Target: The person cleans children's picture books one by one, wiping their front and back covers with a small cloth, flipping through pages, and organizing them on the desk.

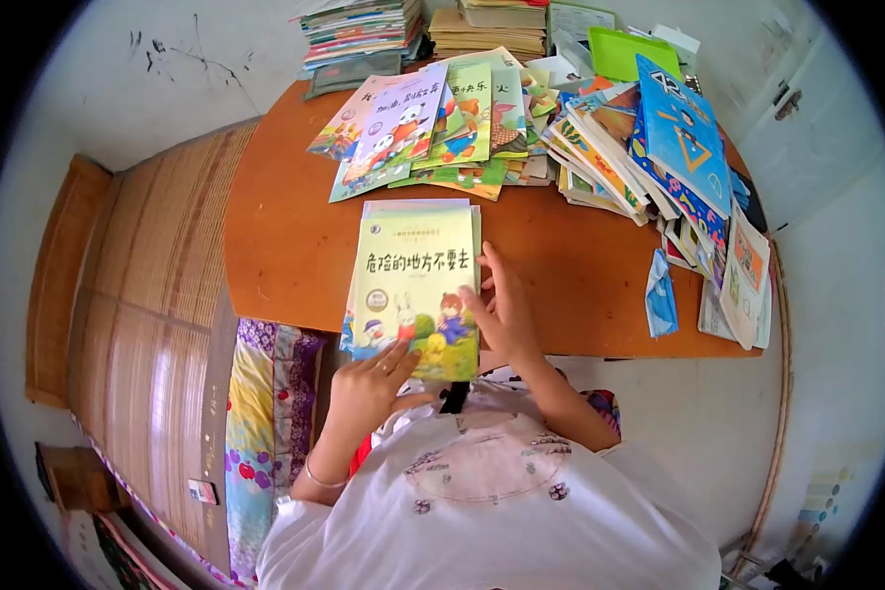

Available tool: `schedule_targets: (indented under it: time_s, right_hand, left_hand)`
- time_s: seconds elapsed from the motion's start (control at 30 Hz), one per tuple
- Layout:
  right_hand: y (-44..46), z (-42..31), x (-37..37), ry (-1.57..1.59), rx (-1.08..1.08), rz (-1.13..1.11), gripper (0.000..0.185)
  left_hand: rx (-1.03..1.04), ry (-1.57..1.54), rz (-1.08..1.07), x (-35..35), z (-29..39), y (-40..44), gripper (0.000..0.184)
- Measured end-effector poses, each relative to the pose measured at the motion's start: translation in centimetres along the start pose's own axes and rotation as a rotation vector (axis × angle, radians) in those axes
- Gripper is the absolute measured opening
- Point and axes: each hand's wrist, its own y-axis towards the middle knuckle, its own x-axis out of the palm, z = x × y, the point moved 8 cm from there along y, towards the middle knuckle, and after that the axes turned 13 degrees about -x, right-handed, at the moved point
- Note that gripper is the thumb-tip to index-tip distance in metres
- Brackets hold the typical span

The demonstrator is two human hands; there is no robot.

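**Two hands steady a yellow picture book (418, 226) at the near edge of the worktop (285, 236)**

We see the yellow picture book lying cover up, left of the middle of the worktop's near edge, with its lower end reaching past that edge in our view. Other thin books (350, 317) show from under it along its left, top and right sides.

Our left hand (372, 382) has its fingers stretched over the cover's lower left part, with the thumb just below the book's bottom edge. Our right hand (504, 313) is loosely curled at the right side, its thumb on the cover and its forefinger by the book's edge. We cannot tell whether either hand grips the books or only rests against them.

Beyond, toward the far edge, we have a spread of overlapping picture books (388, 138). To the right leans a messy pile topped by a blue book (683, 133), running down toward the near right corner. A crumpled blue packet (662, 300) lies just left of that pile's lower end. At the far edge we find a bright green tray (631, 56) and a tall stack of books (359, 31).
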Motion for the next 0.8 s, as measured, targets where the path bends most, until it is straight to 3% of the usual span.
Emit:
schedule_targets:
  time_s: [0.07,0.13,0.2,0.33,0.37,0.43,0.53,0.6,0.67,0.7,0.77,0.8]
  right_hand:
    - [-0.1,-2.2,0.3,-0.599,-0.341,0.047,0.068]
    - [-0.3,-2.4,1.0,-0.585,-0.268,-0.032,0.066]
    - [-0.4,-3.2,1.2,-0.743,-0.358,-0.013,0.059]
    - [-0.4,-3.0,1.1,-0.699,-0.299,-0.028,0.052]
    - [-0.5,-3.1,1.2,-0.721,-0.311,-0.043,0.051]
    - [-0.5,-3.2,1.1,-0.753,-0.333,-0.056,0.049]
    - [-0.6,-2.8,1.1,-0.659,-0.322,-0.050,0.048]
    - [-0.5,-2.7,1.0,-0.653,-0.326,-0.061,0.047]
    - [0.0,-2.3,-0.3,-0.306,-0.230,0.076,0.046]
    - [0.0,-0.9,-0.6,-0.115,-0.029,0.083,0.046]
    - [0.4,-1.0,-0.3,-0.219,-0.105,0.051,0.046]
    - [0.4,-1.5,-0.1,-0.332,-0.189,0.022,0.046]
  left_hand:
    - [-0.053,-0.115,-0.145,0.0,-1.0,1.9,0.039]
    - [-0.167,-0.192,-0.059,-0.9,-3.5,5.3,0.036]
    - [-0.368,-0.136,-0.166,-0.9,-6.7,10.4,0.039]
    - [0.036,-0.161,0.509,0.7,-10.5,19.2,0.055]
    - [0.035,-0.164,0.515,0.7,-11.2,20.1,0.055]
    - [-0.097,-0.140,0.120,2.8,-12.1,22.6,0.046]
    - [-0.226,0.004,0.034,1.2,-11.4,20.5,0.038]
    - [-0.172,-0.029,0.128,1.3,-11.5,17.3,0.030]
    - [-0.067,-0.091,0.190,0.3,-10.0,13.8,0.031]
    - [-0.076,-0.089,0.185,0.3,-9.7,13.3,0.031]
    - [0.010,-0.079,0.400,-1.3,-8.0,11.7,0.038]
    - [0.000,-0.080,0.392,-1.1,-8.2,12.2,0.038]
